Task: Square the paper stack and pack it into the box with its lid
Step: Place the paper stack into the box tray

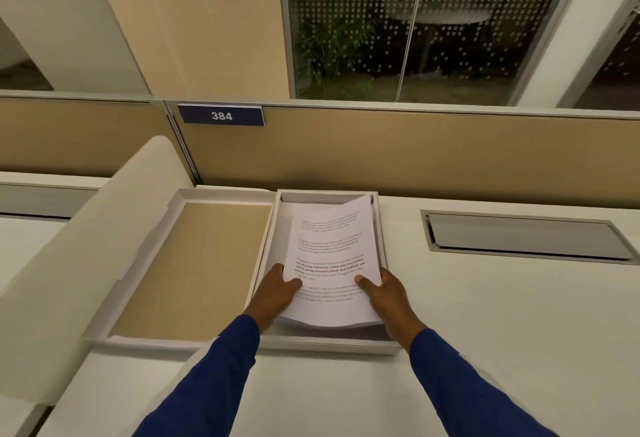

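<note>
A stack of white printed paper (332,249) is held over the open white box (268,263) in the middle of the desk. Its far end dips into the box and its near end stays raised above the near wall. My left hand (277,292) grips the stack's near left edge, thumb on top. My right hand (388,294) grips the near right edge the same way. The lid (194,273) lies upturned just left of the box, touching it, showing a tan inside and white rim.
A curved cream divider (86,263) rises at the left of the lid. A grey cable flap (526,237) is set into the desk at the right. A tan partition with a "384" sign (221,115) runs behind the box.
</note>
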Motion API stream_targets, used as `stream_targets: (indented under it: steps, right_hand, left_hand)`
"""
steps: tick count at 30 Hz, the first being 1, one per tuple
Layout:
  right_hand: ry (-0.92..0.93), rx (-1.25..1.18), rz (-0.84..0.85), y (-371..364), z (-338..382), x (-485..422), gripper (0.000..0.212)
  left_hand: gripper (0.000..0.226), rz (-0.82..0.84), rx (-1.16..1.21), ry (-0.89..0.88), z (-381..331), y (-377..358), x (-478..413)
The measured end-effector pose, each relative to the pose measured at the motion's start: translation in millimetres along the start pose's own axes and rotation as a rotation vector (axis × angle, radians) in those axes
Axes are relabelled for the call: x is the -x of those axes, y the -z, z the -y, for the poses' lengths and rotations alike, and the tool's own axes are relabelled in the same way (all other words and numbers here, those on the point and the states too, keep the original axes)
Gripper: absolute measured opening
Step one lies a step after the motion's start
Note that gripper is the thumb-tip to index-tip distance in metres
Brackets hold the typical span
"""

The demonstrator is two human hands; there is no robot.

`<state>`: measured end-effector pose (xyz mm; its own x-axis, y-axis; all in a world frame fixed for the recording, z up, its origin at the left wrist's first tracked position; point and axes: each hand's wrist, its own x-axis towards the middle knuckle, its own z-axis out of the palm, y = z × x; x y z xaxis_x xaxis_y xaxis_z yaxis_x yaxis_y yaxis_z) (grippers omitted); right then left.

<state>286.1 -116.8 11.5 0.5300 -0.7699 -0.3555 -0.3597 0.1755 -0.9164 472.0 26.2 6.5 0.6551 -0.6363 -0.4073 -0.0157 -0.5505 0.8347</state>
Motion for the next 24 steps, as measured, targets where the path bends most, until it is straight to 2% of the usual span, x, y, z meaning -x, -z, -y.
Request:
stream_targets:
  steps: [9, 19, 24]
  right_hand:
    - [-0.112, 0.163, -0.105, -16.7, 0.2, -19.5, 0.039]
    - [-0.158, 0.208, -0.115, -22.7, -1.4, -29.0, 0.042]
    - [-0.164, 0.308, -0.119, -23.0, 2.8, -30.3, 0.047]
  left_hand:
    - [0.034, -0.071, -0.186, -0.017, 10.4, -11.0, -18.5]
    - [0.029, -0.177, -0.235, -0.058, 14.1, -16.1, -24.8]
    - [0.029, -0.217, -0.249, -0.046, 13.6, -15.4, -20.6]
